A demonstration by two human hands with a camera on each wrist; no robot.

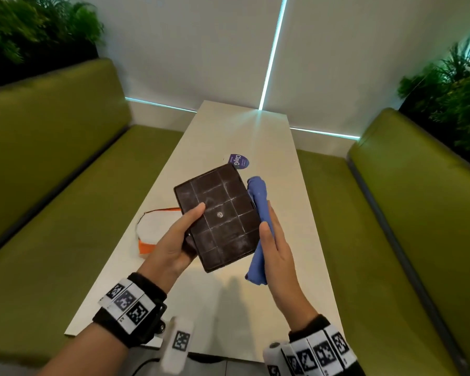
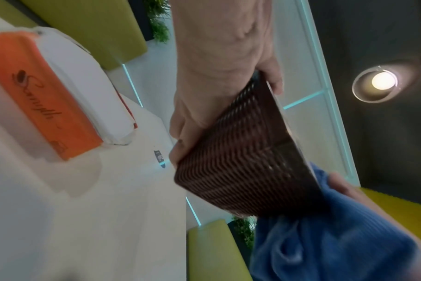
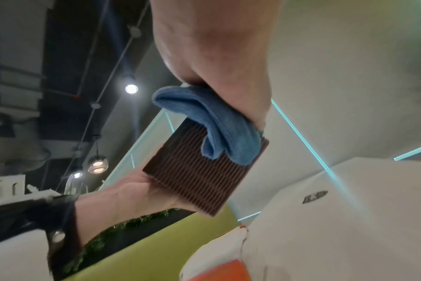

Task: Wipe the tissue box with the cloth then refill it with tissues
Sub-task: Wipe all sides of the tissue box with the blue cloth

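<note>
The dark brown ribbed tissue box (image 1: 223,226), clasped by the left hand (image 1: 171,245), may slip if the right hand (image 1: 278,248), pinching the blue cloth (image 1: 258,196), presses hard.

The left hand (image 1: 174,245) grips the brown tissue box (image 1: 217,213) from the near left, thumb across its upturned face, fingers beneath. The right hand (image 1: 276,245) stands edge-on at the right, fingers nearly straight, thumb pinching the blue cloth (image 1: 258,202) against the box's side.
</note>
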